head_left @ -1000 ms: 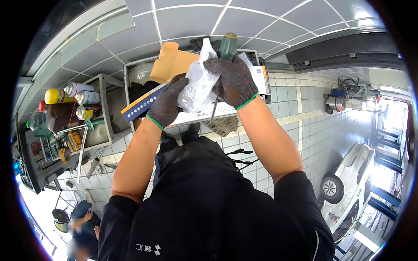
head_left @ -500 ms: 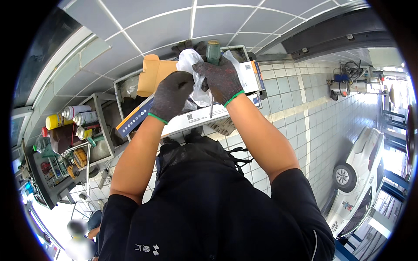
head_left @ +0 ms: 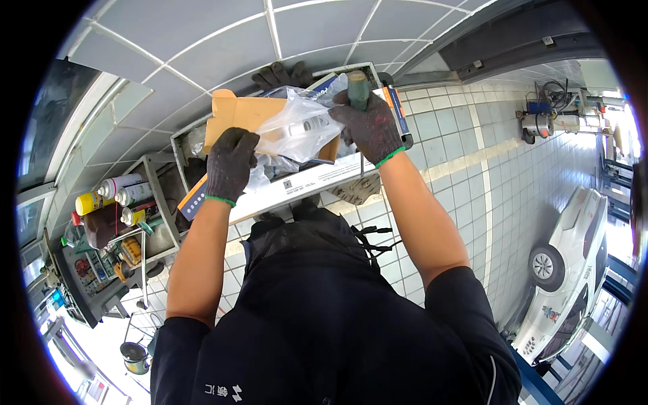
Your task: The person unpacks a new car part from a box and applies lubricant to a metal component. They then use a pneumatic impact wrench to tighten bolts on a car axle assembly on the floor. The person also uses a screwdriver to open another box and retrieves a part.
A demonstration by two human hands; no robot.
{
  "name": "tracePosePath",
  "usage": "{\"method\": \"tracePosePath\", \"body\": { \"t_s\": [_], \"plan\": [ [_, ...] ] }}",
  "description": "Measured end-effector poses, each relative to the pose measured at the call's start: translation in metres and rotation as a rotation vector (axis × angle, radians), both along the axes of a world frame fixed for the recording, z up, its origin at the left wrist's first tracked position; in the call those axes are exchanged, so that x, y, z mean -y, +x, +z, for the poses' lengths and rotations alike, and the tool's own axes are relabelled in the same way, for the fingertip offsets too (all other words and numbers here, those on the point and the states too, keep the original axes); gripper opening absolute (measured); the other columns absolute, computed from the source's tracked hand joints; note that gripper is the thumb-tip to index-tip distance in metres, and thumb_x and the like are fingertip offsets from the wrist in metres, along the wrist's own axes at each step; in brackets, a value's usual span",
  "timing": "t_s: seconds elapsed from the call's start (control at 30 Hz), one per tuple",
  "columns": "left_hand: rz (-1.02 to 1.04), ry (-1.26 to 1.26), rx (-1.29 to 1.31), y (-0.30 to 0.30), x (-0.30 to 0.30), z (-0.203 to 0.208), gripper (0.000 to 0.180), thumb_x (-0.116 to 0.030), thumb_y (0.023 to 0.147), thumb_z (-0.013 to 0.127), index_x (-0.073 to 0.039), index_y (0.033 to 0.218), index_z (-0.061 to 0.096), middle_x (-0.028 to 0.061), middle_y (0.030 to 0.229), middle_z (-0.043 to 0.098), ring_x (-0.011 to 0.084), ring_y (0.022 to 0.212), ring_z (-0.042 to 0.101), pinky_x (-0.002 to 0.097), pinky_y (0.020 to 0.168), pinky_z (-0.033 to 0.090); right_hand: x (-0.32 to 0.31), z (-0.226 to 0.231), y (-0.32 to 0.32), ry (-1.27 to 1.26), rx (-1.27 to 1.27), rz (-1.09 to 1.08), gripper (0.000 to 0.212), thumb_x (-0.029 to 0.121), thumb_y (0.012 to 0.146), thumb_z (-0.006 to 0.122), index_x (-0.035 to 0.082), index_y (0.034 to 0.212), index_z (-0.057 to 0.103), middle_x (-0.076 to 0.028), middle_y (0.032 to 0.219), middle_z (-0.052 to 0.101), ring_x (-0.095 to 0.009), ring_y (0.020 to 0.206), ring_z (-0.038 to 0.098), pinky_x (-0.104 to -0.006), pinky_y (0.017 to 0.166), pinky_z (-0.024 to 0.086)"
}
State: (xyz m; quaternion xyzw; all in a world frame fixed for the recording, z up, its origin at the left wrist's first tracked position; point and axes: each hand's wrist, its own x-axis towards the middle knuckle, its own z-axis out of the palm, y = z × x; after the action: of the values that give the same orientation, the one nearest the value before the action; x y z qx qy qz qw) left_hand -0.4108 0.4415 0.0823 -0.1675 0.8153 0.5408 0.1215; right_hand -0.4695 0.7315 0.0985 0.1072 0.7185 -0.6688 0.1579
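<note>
A clear plastic bag (head_left: pixel 280 135) with a silvery metal part (head_left: pixel 312 126) showing through it is stretched between my gloved hands, over an open cardboard box (head_left: pixel 233 111). My left hand (head_left: pixel 231 165) is closed on the bag's left edge. My right hand (head_left: pixel 370 128) wraps round a screwdriver with a thick green handle (head_left: pixel 358 93). The handle's end points up and away from me, and a thin shaft shows below the glove. The right fingers also meet the bag's right side; how firmly they grip it is hidden.
A long white box (head_left: pixel 297 181) lies along the near side of the metal cart (head_left: pixel 179 152). Spare dark gloves (head_left: pixel 280 74) rest at its far side by the tiled wall. Spray cans (head_left: pixel 131 192) stand on a shelf to the left. A white car (head_left: pixel 567 270) is at right.
My hands have moved apart, left hand leftward and right hand rightward with the screwdriver. The crumpled bag is now spread out, showing the metal part and more of the cardboard box.
</note>
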Motion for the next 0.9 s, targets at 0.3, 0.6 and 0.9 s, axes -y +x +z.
{"method": "tracePosePath", "body": {
  "t_s": [0.3, 0.6, 0.9],
  "plan": [
    [-0.683, -0.552, -0.419, -0.02, -0.065, 0.054, 0.02, -0.003, 0.096, 0.066, -0.004, 0.115, 0.074, 0.0197, 0.114, 0.077, 0.0402, 0.102, 0.074, 0.0494, 0.095, 0.059, 0.031, 0.024, 0.016, 0.207, -0.349, 0.187, 0.039, 0.027, 0.09, 0.082, 0.004, 0.121, 0.074, -0.017, 0.107, 0.08, -0.034, 0.099, 0.078, -0.0452, 0.09, 0.061],
    [-0.7, -0.539, -0.297, -0.022, -0.033, -0.002, 0.037, -0.015, 0.094, 0.071, -0.006, 0.13, 0.07, 0.0161, 0.124, 0.078, 0.0368, 0.11, 0.075, 0.0486, 0.099, 0.058, 0.119, 0.07, 0.05, 0.348, -0.639, 0.563, 0.02, 0.025, 0.087, 0.076, 0.012, 0.102, 0.072, -0.015, 0.087, 0.076, -0.038, 0.086, 0.077, -0.0523, 0.077, 0.06],
    [-0.822, -0.71, -0.009, -0.039, -0.034, 0.021, 0.062, -0.034, 0.094, 0.077, -0.006, 0.147, 0.063, 0.0173, 0.128, 0.077, 0.0361, 0.114, 0.074, 0.0459, 0.102, 0.058, 0.139, 0.067, 0.044, 0.347, -0.521, 0.606, 0.019, 0.022, 0.087, 0.074, 0.009, 0.1, 0.074, -0.018, 0.089, 0.077, -0.04, 0.086, 0.078, -0.0522, 0.078, 0.062]
  ]
}}
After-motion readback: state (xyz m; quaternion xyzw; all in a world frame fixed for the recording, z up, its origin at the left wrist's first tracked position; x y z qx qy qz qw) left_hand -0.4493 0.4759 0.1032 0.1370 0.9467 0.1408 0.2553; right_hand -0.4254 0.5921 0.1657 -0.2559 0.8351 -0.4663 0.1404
